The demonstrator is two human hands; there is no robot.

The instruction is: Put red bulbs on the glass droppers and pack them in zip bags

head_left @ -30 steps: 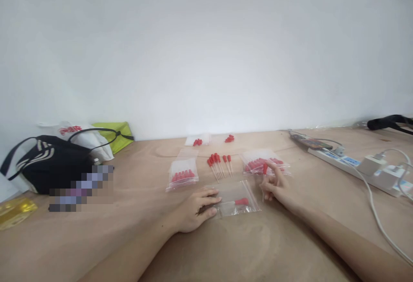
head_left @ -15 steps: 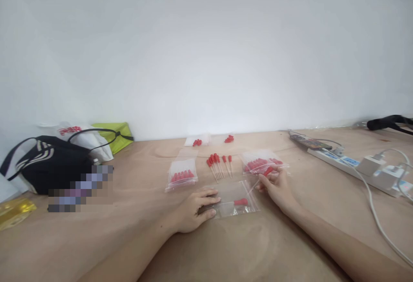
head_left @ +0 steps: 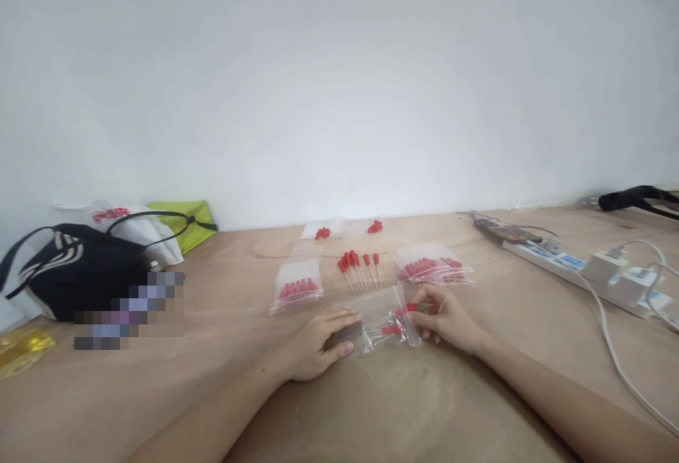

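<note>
A clear zip-lock bag lies in front of me, its mouth toward the right. My left hand holds the bag's left end, fingers along the upper side and thumb below. Inside rests a glass dropper with a red rubber bulb. At the mouth, my right hand pinches another dropper by its red bulb, the stem reaching into the bag. Another red part shows through the plastic near these fingertips. Just beyond, several loose droppers lie in a fan on the table.
Filled bags of droppers lie at left and right. Two small red clusters sit near the wall. A power strip with chargers, a cable and a phone is at right. A black bag stands at left.
My right hand has moved left to the bag's mouth, taking the dropper's stem inside. The bag's mouth is now lifted and creased. My left hand keeps its place.
</note>
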